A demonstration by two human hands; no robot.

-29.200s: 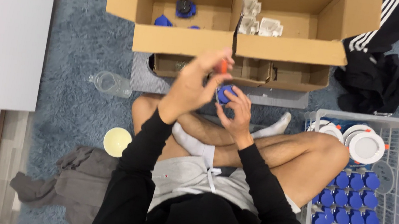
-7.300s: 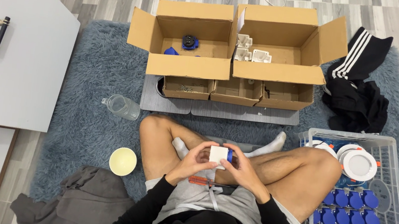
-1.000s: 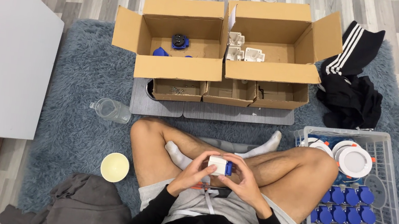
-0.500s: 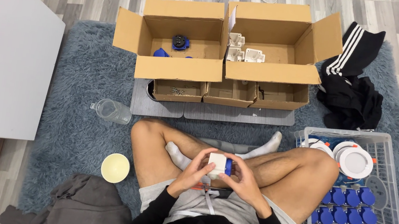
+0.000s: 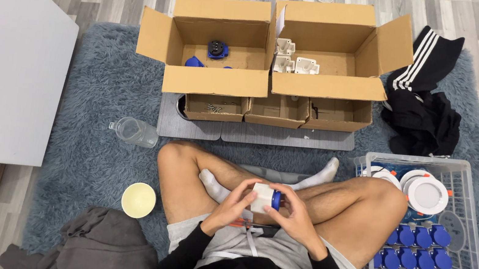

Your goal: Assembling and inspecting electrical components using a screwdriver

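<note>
Above lap: white block (image 5: 261,197) with blue cap (image 5: 276,200), gripped by left hand (image 5: 231,209) and right hand (image 5: 292,214), fingers clasped round to steady it; crate (image 5: 471,245) to its right

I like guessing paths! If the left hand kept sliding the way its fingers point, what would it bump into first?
Probably the white and blue part that the left hand already touches, with the right hand just beyond.
</note>
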